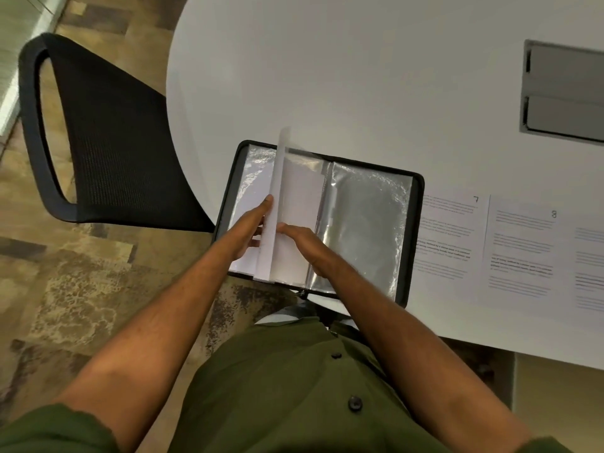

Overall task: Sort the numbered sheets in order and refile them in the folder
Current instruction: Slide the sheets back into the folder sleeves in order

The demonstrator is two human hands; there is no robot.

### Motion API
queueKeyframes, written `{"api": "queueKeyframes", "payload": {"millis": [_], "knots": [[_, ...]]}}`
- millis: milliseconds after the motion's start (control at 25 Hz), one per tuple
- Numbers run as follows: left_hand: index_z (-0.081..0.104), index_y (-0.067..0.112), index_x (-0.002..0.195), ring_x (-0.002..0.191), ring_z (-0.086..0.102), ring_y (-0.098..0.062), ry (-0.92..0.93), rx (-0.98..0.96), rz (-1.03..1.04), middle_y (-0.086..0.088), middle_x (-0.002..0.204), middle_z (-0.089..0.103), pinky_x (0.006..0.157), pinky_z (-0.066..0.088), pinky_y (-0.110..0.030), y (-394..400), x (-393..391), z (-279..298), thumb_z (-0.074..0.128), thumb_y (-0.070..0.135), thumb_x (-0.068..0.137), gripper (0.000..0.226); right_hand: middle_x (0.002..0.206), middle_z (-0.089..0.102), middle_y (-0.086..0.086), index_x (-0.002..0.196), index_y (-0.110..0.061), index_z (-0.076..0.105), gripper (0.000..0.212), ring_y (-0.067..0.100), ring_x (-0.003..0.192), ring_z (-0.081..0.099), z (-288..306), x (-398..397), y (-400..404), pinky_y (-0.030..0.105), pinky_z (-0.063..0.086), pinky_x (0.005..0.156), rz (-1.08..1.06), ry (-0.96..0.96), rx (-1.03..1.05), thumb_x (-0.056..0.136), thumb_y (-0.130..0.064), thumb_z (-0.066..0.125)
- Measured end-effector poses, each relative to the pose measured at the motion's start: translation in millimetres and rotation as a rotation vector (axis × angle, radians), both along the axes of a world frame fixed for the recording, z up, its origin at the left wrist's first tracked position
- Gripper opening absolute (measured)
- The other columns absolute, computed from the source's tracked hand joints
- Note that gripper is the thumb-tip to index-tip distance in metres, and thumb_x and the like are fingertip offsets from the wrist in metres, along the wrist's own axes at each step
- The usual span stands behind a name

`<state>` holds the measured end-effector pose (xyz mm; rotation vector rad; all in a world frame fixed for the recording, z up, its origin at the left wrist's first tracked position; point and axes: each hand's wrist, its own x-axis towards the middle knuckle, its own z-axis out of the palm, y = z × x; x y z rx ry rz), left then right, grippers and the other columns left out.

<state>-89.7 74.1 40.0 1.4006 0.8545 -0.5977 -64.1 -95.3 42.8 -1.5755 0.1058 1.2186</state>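
A black zip folder (pixel 415 204) lies open at the near edge of the white table, its clear plastic sleeves (pixel 366 220) spread flat on the right. One sleeve holding a white sheet (pixel 277 191) stands upright over the folder's left half. My left hand (pixel 251 230) holds this raised sleeve from the left, index finger straight along it. My right hand (pixel 302 238) lies on the page to the right of it, thumb touching the sheet's lower edge. Printed sheets numbered 7 (pixel 451 237) and 8 (pixel 523 253) lie side by side to the right of the folder.
A further printed sheet (pixel 590 266) is cut off at the right edge. A grey cable hatch (pixel 565 93) is set into the table at the back right. A black mesh chair (pixel 108 142) stands left of the table on patterned carpet.
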Motion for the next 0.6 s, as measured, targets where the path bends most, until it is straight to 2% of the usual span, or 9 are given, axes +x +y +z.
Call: {"api": "queueKeyframes", "payload": {"millis": [80,200,280,360,480,560,600], "knots": [[0.065,0.028,0.128,0.117,0.064,-0.027,0.033,0.014,-0.003,-0.005,0.124,0.070,0.101,0.052,-0.045,10,-9,-7,0.048,0.081,0.087,0.069,0.144,0.058,0.004,0.144,-0.020,0.057,0.052,0.022,0.124,0.056,-6,-4,9,0.036,0.040,0.108,0.054,0.001,-0.002,0.101,-0.050,0.054],[0.063,0.028,0.122,0.111,0.063,-0.022,0.085,0.032,0.072,-0.001,0.125,0.067,0.091,0.050,-0.038,15,-17,-12,0.045,0.077,0.091,0.060,0.152,0.052,0.004,0.147,-0.022,0.055,0.054,0.025,0.138,0.048,-20,-11,15,0.043,0.031,0.122,0.110,0.007,-0.005,0.101,-0.052,0.053],[0.054,0.025,0.138,0.112,0.056,-0.019,0.109,0.093,0.134,0.004,0.126,0.057,0.093,0.041,-0.037,14,-21,-17,0.047,0.070,0.096,0.062,0.161,0.042,0.002,0.148,-0.024,0.053,0.050,0.022,0.147,0.037,-29,-14,15,0.039,0.023,0.124,0.151,-0.004,-0.011,0.104,-0.049,0.048],[0.051,0.016,0.144,0.110,0.052,-0.020,0.104,0.207,0.145,0.000,0.124,0.055,0.090,0.040,-0.035,16,-27,-30,0.051,0.056,0.102,0.058,0.162,0.039,0.001,0.148,-0.023,0.053,0.046,0.019,0.149,0.034,-35,-17,12,0.030,0.023,0.116,0.162,-0.021,-0.018,0.108,-0.044,0.044],[0.065,0.005,0.127,0.100,0.061,-0.025,0.099,0.367,0.161,-0.011,0.124,0.067,0.087,0.052,-0.035,26,-36,-53,0.057,0.032,0.104,0.036,0.159,0.044,0.002,0.146,-0.020,0.057,0.042,0.016,0.145,0.039,-44,-19,6,0.026,0.025,0.110,0.209,-0.080,-0.015,0.110,-0.034,0.041],[0.071,0.005,0.108,0.097,0.063,-0.027,0.107,0.446,0.152,-0.012,0.114,0.070,0.089,0.055,-0.037,33,-43,-64,0.059,0.026,0.102,0.025,0.155,0.048,0.002,0.144,-0.018,0.058,0.040,0.011,0.138,0.042,-46,-18,1,0.027,0.027,0.111,0.237,-0.122,-0.021,0.110,-0.030,0.041],[0.071,0.008,0.096,0.093,0.062,-0.027,0.118,0.487,0.134,-0.011,0.104,0.069,0.085,0.054,-0.036,36,-45,-67,0.060,0.027,0.101,0.022,0.153,0.050,0.001,0.143,-0.018,0.059,0.039,0.011,0.135,0.044,-47,-18,-1,0.029,0.030,0.113,0.232,-0.143,-0.030,0.110,-0.029,0.041]]}}
